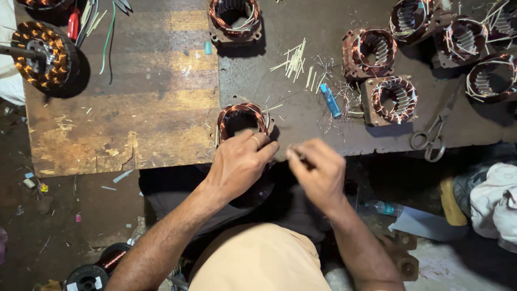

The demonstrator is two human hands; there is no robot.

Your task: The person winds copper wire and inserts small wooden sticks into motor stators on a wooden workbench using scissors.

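The round copper-wound stator coil (242, 119) under the left hand (237, 164) shows reddish-brown wire with white strands. The wooden desk board (124, 97) is brown with worn yellow stripes, beside a dark grey metal desk plate (301, 116). A small plastic lighter (330, 100) is bright blue; the metal scissors (431, 137) are dull grey.

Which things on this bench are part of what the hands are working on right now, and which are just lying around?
In hand:
- copper-wound stator, touched by the left hand
- right hand, fingers pinched together; what they pinch is too small to tell

Lying about:
- scissors
- blue lighter
- scattered pale sleeve sticks
- other stators, such as one to the right
- wire spool on the floor
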